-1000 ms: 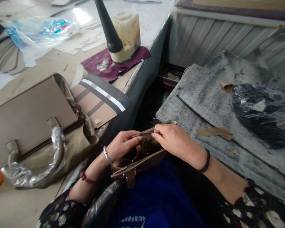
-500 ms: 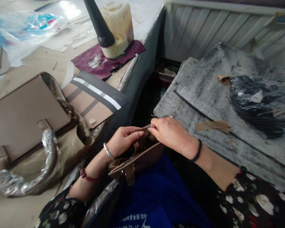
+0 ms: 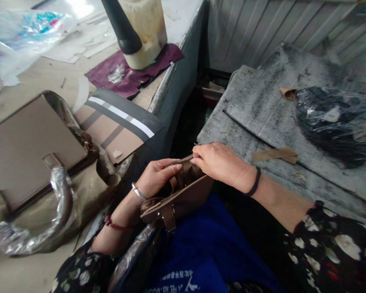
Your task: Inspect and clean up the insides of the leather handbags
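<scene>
A small brown handbag (image 3: 186, 199) rests over my lap against a blue apron (image 3: 201, 248), its opening facing up and its inside partly visible. My left hand (image 3: 158, 177) grips the far rim of the bag, thumb inside the opening and fingers behind the edge. Farther right along the same rim, my right hand (image 3: 221, 165) pinches the edge between thumb and curled fingers. A strap tab with metal fittings (image 3: 168, 217) hangs at the bag's near left end. Part of the bag's right end is hidden behind my right hand.
On the left table lies a larger taupe handbag (image 3: 27, 150) with a plastic-wrapped handle (image 3: 62, 195). Behind it are a striped panel (image 3: 118, 130) and a stained plastic container (image 3: 152, 32) on maroon cloth (image 3: 100, 73). A grey worn board (image 3: 247, 110) at right carries a black plastic bundle (image 3: 332, 126).
The bag has tilted slightly, showing more of its inside. Both hands keep their hold on the rim with only a small shift. The camera view has moved a little.
</scene>
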Tool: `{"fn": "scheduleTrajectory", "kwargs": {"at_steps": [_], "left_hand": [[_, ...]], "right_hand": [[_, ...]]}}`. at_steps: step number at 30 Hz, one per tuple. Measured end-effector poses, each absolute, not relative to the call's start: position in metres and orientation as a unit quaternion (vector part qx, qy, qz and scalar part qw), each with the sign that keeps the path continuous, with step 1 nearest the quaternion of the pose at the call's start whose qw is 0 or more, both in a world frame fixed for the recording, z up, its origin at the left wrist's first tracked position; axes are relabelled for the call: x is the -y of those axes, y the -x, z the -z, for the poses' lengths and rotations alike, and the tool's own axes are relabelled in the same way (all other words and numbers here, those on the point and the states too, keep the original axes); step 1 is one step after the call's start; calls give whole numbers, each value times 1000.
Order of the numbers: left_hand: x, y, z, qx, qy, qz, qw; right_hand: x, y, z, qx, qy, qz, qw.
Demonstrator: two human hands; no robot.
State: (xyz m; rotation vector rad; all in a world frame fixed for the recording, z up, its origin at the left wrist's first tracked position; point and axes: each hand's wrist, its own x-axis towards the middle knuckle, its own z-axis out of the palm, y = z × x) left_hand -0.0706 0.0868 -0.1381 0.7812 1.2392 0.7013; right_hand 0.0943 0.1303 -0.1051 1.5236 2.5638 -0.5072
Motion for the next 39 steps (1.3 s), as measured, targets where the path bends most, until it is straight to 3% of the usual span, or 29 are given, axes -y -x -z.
{"fn": "scheduleTrajectory", "kwargs": {"at_steps": [17, 25, 31, 39], "left_hand": [[-82, 66, 134, -587, -337, -311, 667], [-78, 66, 132, -578, -364, -306, 663], [-74, 63, 125, -590, -381, -308, 642], [-80, 63, 114, -530, -462, -191, 685]], "right_hand": [[-128, -90, 103, -837, -521, 156, 57], [-126, -97, 110, -850, -495, 178, -11], [-122, -103, 109, -861, -471, 190, -18], [-110, -94, 95, -875, -457, 159, 11]]}}
